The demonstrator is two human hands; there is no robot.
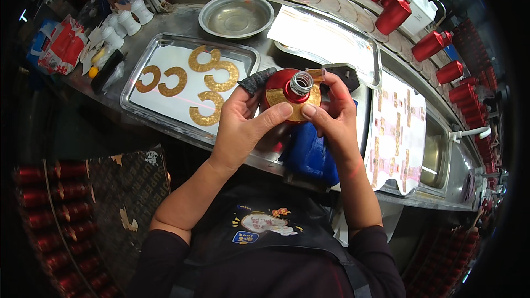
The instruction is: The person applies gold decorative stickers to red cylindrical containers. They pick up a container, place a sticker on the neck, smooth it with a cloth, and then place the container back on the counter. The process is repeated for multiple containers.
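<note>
Between my two hands is a red bottle with a bare threaded neck pointing up toward me. A gold C-shaped label lies around the neck on its shoulder. My left hand grips the left side, its thumb pressed on the label; a dark wrap covers one of its fingers. Opposite, my right hand closes on the other side, its thumb near the left one. The lower body of the bottle is mostly hidden. Left of it, several gold C-shaped labels lie on white paper in a metal tray.
Behind stand a round metal basin and a second tray with white paper. A blue block-like thing sits below the bottle. To the right are a sheet with gold strips and a sink. Red bottles line a curved conveyor.
</note>
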